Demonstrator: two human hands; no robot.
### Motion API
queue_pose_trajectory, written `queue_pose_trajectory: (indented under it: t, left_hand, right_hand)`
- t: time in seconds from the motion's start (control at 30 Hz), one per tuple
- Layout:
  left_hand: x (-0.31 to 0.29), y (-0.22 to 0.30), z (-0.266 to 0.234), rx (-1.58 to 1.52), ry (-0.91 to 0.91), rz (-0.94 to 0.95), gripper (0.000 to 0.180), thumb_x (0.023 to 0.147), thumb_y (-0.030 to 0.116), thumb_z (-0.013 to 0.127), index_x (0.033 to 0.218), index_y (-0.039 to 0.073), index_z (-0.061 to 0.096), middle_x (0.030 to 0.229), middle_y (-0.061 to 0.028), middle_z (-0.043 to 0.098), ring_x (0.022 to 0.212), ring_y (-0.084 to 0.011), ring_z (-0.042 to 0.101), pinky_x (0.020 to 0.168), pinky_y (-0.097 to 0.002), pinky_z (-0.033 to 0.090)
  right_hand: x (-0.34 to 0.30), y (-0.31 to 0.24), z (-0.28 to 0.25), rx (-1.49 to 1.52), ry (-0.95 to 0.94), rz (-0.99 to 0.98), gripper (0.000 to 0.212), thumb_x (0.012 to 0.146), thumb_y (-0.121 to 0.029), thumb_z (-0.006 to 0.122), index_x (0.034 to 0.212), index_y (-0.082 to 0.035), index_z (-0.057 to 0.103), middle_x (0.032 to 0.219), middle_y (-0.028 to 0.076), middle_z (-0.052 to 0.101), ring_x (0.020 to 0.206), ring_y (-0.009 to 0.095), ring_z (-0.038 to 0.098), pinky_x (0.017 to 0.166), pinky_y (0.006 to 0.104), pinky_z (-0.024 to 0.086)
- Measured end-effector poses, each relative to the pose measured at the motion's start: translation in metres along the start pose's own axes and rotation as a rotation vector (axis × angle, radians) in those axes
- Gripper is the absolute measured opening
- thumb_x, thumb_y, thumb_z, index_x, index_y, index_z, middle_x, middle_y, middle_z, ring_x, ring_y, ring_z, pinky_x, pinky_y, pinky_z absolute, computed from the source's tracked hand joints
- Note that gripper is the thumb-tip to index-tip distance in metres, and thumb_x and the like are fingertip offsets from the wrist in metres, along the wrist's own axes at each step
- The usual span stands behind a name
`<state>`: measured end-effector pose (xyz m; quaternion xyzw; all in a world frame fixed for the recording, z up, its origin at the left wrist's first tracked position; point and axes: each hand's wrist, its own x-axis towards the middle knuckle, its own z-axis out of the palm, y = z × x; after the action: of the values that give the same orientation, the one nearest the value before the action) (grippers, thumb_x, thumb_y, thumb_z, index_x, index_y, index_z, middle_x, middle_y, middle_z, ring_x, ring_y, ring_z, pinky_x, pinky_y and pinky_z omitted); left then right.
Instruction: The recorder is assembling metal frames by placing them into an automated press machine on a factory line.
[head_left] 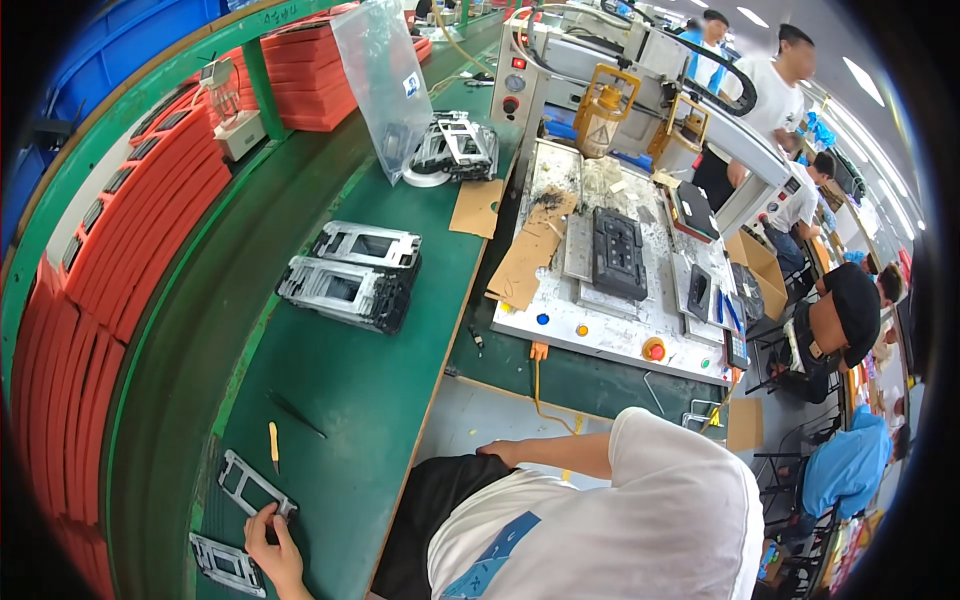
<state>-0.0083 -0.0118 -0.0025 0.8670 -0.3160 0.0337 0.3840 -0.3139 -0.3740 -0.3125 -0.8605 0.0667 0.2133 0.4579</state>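
My left hand (274,550) has its thumb and fingers closed on the near end of a silver-and-black rectangular frame (243,485) with a cut-out middle, at the lower left of the green bench. Beside that hand, nearer me, lies a second similar frame (226,566). Past the held frame are a yellow-handled tool (274,446) and a thin dark tool (297,414), perhaps tweezers. My right hand (497,453) rests low against my black trousers, with its fingers mostly hidden. Stacks of the same frames (350,275) sit farther up the bench.
More frames (460,145) and a clear plastic bag (383,90) lie at the far end. Red trays (150,210) are piled along the left. On the right stands a white machine (620,320) with a black fixture (620,253) and buttons. Several people are farther right.
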Motion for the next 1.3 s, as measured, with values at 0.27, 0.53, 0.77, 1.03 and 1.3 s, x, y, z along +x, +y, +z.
queue_pose_trajectory:
  t: [0.27,0.53,0.77,1.03,1.3]
  left_hand:
    - [-0.002,-0.002,0.001,-0.008,-0.006,-0.012,0.017,0.088,0.002,0.059,0.1,-0.004,0.069,0.082,-0.0137,0.063,0.073,-0.0263,0.057,0.07,-0.0373,0.046]
    - [-0.004,-0.003,0.002,0.004,0.007,0.029,0.017,0.09,0.001,0.059,0.103,-0.005,0.068,0.08,-0.0131,0.062,0.074,-0.0244,0.057,0.07,-0.0356,0.046]
    - [-0.005,0.001,0.002,0.004,0.007,-0.001,0.017,0.09,0.001,0.059,0.104,-0.004,0.068,0.081,-0.013,0.062,0.075,-0.0248,0.058,0.071,-0.0361,0.047]
    - [-0.008,0.058,0.011,0.09,0.015,0.475,0.017,0.083,0.0,0.063,0.099,-0.002,0.067,0.084,-0.0131,0.064,0.076,-0.0311,0.058,0.071,-0.0407,0.044]
    - [-0.011,0.048,0.025,0.047,-0.076,0.482,0.018,0.078,0.002,0.066,0.096,0.001,0.069,0.078,-0.0082,0.063,0.071,-0.0274,0.06,0.07,-0.039,0.043]
  right_hand:
    - [-0.021,-0.039,-0.037,0.655,-0.171,0.243,0.046,0.08,-0.007,0.071,0.125,-0.002,0.06,0.122,0.012,0.065,0.112,0.02,0.058,0.097,0.0366,0.048]
    - [-0.02,-0.061,-0.063,0.038,-0.042,-0.083,0.045,0.077,-0.006,0.072,0.121,-0.004,0.064,0.101,0.015,0.072,0.091,0.03,0.07,0.082,0.041,0.053]
    - [-0.01,-0.053,-0.043,0.34,-0.026,-0.075,0.058,0.074,-0.017,0.075,0.129,-0.006,0.06,0.115,0.017,0.069,0.105,0.035,0.066,0.087,0.0409,0.052]
    - [-0.022,-0.053,-0.047,0.018,-0.067,0.018,0.027,0.073,-0.019,0.072,0.094,-0.002,0.071,0.095,0.024,0.07,0.095,0.043,0.066,0.08,0.0445,0.054]
    - [-0.101,-0.102,-0.082,-0.184,0.088,0.255,0.019,0.084,-0.018,0.066,0.089,-0.001,0.072,0.083,0.021,0.07,0.086,0.036,0.069,0.076,0.042,0.054]
